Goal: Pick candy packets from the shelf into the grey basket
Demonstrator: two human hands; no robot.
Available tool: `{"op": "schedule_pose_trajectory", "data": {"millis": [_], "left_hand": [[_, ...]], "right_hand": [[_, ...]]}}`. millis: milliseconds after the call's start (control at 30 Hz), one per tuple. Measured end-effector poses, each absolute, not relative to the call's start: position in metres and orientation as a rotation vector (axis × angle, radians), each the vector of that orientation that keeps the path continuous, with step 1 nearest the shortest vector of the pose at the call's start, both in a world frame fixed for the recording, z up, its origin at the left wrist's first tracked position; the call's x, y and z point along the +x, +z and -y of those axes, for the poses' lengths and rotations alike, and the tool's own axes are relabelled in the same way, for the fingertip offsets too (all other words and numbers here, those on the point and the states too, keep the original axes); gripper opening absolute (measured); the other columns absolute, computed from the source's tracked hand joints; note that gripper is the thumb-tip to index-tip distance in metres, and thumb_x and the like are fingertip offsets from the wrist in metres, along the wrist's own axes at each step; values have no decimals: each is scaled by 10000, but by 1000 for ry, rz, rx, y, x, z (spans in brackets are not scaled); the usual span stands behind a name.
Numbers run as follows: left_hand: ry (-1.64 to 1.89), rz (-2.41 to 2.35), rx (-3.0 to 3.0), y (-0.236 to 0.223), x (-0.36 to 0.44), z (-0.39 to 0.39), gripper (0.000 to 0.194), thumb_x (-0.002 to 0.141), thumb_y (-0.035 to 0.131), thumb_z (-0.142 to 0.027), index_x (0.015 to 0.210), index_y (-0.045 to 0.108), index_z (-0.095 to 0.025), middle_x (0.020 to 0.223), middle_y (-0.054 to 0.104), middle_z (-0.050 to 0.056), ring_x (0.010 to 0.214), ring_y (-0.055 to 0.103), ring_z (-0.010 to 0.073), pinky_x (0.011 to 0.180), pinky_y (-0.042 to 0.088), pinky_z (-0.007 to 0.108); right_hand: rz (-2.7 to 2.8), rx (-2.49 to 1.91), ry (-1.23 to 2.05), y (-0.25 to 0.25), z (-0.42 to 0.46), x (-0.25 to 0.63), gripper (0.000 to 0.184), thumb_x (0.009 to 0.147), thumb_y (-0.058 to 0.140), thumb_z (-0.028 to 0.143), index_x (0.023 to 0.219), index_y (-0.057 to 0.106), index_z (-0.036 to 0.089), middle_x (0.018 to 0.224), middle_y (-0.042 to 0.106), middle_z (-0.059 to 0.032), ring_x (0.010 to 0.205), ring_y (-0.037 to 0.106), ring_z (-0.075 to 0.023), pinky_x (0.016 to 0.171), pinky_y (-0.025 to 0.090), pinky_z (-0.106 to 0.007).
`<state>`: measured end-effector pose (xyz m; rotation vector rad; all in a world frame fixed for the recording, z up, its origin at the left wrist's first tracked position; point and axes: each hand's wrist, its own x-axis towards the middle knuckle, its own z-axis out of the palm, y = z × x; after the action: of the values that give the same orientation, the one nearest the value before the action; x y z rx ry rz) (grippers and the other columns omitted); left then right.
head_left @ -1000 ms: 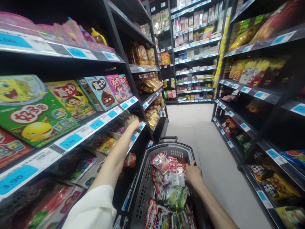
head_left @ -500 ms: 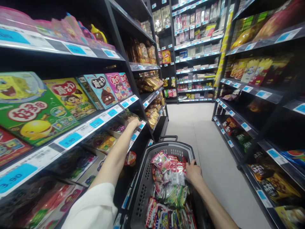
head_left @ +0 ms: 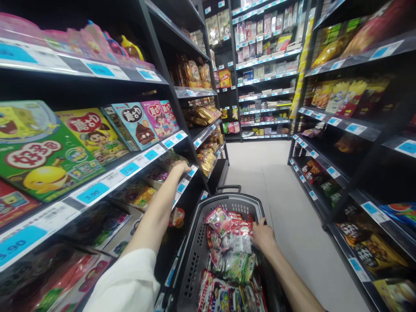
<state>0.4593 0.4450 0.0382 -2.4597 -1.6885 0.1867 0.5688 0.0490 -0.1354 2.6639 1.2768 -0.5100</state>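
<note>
My left hand (head_left: 180,167) reaches into the second-lowest shelf on the left, over small snack packets (head_left: 159,174) near the shelf's front edge; its fingers are hidden among them. My right hand (head_left: 261,234) rests on the right rim of a grey shopping basket (head_left: 195,255), fingers curled over the edge. The basket is piled with colourful snack bags (head_left: 229,242) and stands in the aisle below me.
Black shelving lines both sides of the aisle, with blue price tags (head_left: 94,192) along the edges. Large cartoon snack boxes (head_left: 45,151) fill the left shelf. More shelves (head_left: 263,73) close the aisle's far end. Pale floor (head_left: 286,199) runs ahead of the basket.
My left hand has slid slightly deeper and leftward into the shelf. The right hand and basket have stayed put.
</note>
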Motion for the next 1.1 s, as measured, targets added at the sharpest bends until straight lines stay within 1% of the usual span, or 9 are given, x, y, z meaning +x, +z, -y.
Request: {"op": "schedule_pose_trajectory", "data": {"millis": [100,233,333,400,567,667,833,967,1100], "left_hand": [[199,1695,-2446,39,458,-445,734,843,631,-593,1407,629,-125,1494,551,250,1332,581,417,1070,511,492],[150,1656,-2420,32,455,-443,759,897,534,-657,1453,586,-143,1600,416,239,1466,418,425,1136,442,531],[120,1636,-2405,28,453,-442,772,897,524,-678,1454,582,-147,1622,368,241,1512,320,434,1161,400,549],[116,1639,-2402,28,454,-442,784,885,550,-674,1469,567,-151,1636,338,242,1526,281,447,1172,380,566],[181,1672,-2419,32,458,-447,830,836,647,-642,1483,550,-130,1608,361,278,1487,343,467,1120,445,563],[206,1655,-2433,35,457,-447,832,819,671,-639,1475,561,-141,1595,386,272,1470,366,472,1115,453,561],[208,1618,-2448,36,454,-444,819,824,656,-658,1456,582,-144,1573,414,258,1430,413,469,1097,472,532],[162,1595,-2423,34,452,-438,786,839,625,-676,1431,605,-160,1545,447,248,1400,443,452,1083,475,513],[75,1566,-2374,29,450,-431,713,871,600,-638,1400,627,-161,1550,444,241,1421,418,432,1119,431,497]], "right_hand": [[-1278,2674,-506,-137,-49,570,589,940,584,288,1502,516,124,1589,282,-361,1224,643,-400,875,577,-470],[-1269,2681,-507,-139,-51,571,601,929,602,319,1491,519,124,1578,294,-366,1214,648,-403,873,573,-486],[-1268,2684,-506,-140,-53,571,610,926,606,350,1484,520,117,1569,297,-375,1206,650,-406,867,568,-489],[-1273,2686,-505,-140,-52,571,620,925,608,377,1482,520,118,1566,297,-378,1197,654,-404,871,564,-494],[-1277,2692,-505,-141,-51,571,634,923,612,397,1486,515,121,1572,288,-372,1204,648,-403,894,555,-500],[-1271,2688,-508,-141,-51,571,628,924,605,374,1493,509,127,1576,289,-364,1215,643,-405,889,558,-498],[-1268,2681,-515,-139,-51,570,610,935,585,342,1495,503,114,1574,287,-368,1219,643,-398,883,560,-479],[-1279,2684,-528,-138,-50,570,637,929,612,390,1495,503,119,1580,275,-369,1220,642,-399,893,555,-488],[-1278,2678,-548,-136,-49,570,677,921,643,453,1494,502,122,1585,275,-363,1223,639,-399,888,560,-483]]}}
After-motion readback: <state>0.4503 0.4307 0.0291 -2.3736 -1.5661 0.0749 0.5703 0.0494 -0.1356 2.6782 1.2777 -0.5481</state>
